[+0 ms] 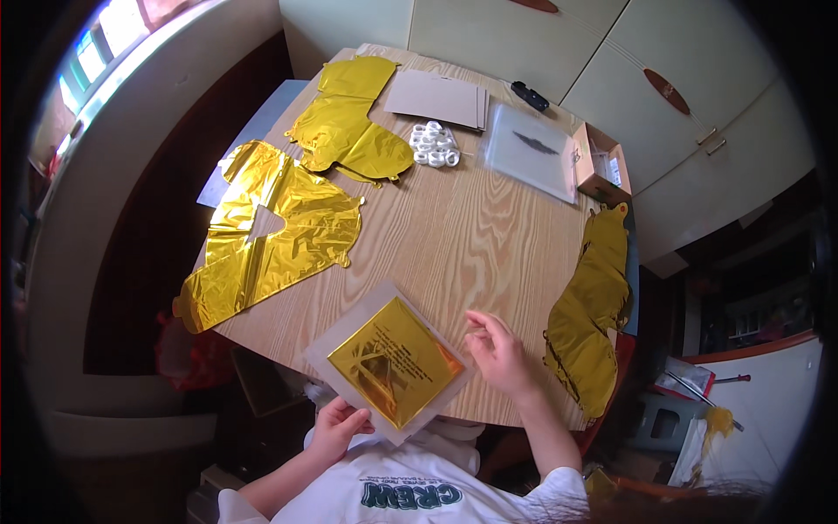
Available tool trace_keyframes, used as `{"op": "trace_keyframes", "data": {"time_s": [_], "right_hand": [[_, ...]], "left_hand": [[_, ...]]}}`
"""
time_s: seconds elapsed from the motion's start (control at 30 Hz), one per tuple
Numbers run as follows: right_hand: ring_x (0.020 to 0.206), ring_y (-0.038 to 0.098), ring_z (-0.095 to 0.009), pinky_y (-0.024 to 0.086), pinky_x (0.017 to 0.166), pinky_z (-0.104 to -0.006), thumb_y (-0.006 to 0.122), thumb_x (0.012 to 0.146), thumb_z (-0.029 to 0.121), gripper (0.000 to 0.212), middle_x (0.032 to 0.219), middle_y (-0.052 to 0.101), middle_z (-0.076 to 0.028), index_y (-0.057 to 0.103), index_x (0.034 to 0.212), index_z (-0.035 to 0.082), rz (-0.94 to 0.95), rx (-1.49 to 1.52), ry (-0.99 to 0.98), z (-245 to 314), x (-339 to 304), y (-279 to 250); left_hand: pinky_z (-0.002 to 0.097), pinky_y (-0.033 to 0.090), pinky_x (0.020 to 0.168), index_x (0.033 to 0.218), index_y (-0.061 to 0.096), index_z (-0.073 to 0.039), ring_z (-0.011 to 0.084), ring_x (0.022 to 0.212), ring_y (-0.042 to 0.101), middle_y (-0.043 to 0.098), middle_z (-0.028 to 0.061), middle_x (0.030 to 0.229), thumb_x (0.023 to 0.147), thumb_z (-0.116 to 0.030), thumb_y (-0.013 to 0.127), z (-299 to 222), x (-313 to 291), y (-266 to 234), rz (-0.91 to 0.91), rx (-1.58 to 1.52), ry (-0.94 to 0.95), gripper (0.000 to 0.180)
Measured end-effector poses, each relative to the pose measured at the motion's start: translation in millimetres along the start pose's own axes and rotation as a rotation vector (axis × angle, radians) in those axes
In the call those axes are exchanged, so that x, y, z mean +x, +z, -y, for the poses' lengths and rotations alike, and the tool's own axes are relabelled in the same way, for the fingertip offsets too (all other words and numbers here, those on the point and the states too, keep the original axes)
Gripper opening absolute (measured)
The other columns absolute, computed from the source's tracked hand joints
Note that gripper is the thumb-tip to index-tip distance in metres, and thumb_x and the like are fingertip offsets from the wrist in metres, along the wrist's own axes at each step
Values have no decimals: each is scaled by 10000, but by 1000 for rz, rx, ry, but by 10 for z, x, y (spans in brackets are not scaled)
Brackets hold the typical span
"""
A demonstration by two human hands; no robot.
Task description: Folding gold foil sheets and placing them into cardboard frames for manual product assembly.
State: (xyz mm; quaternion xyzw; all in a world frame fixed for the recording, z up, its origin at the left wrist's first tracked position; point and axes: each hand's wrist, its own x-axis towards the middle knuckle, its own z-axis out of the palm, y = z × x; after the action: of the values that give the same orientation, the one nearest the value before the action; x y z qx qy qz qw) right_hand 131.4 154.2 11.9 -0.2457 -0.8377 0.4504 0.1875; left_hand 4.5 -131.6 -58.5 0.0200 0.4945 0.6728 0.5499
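Observation:
My left hand (339, 428) pinches the lower left edge of a clear plastic bag (325, 348). Inside the bag lies a folded gold foil balloon (403, 349), square, with small dark print on it. The bag is tilted over the near edge of the table, close to my white shirt. Just right of the bag, my right hand (499, 356) hovers with its fingers loosely bent and apart, and no object shows in it.
Flat gold foil balloons lie at the left (305, 217), far left (349, 122) and right edge (594, 297) of the wooden table (428, 249). At the back are grey cardboard sheets (436, 98), small white rolls (434, 144), clear plastic bags (528, 157), a cardboard box (602, 166) and a black object (530, 96).

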Motion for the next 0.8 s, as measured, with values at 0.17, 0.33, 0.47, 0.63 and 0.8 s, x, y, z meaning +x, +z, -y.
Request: {"op": "trace_keyframes", "data": {"time_s": [0.17,0.33,0.47,0.63,0.8], "right_hand": [[1042,634,-136,514,925,-284,542,1011,141,384,1203,634,-87,483,1343,-42,374,851,496,-175,216,38],[918,673,-116,550,819,-251,576,995,143,265,1060,689,-71,612,1179,-44,524,1022,600,-264,218,7],[887,679,-108,556,789,-232,576,991,127,236,1024,700,-72,638,1135,-49,530,999,607,-258,206,-18],[880,681,-120,557,777,-237,589,983,134,273,1031,704,-84,632,1182,-49,537,1203,696,-165,195,-66],[891,682,-125,560,789,-260,609,976,170,319,1034,705,-84,624,1206,-51,543,1171,610,-268,121,-13]], "left_hand": [[318,586,782,1226,580,-14,170,923,675,683,102,1066,962,-51,586,11,21,-96,47,28,49,267],[327,585,797,1251,570,-17,183,955,676,676,114,1116,963,-66,593,-38,7,-135,89,24,55,293],[338,596,812,1289,534,-29,211,987,682,658,129,1170,955,-69,607,-54,1,-104,113,-102,39,344],[358,614,790,1317,494,-64,239,998,690,644,142,1199,951,-52,604,-30,22,-91,88,-159,39,383],[374,618,772,1310,497,-75,243,962,700,658,145,1172,949,-31,597,-13,8,-136,76,-115,85,377]]}}
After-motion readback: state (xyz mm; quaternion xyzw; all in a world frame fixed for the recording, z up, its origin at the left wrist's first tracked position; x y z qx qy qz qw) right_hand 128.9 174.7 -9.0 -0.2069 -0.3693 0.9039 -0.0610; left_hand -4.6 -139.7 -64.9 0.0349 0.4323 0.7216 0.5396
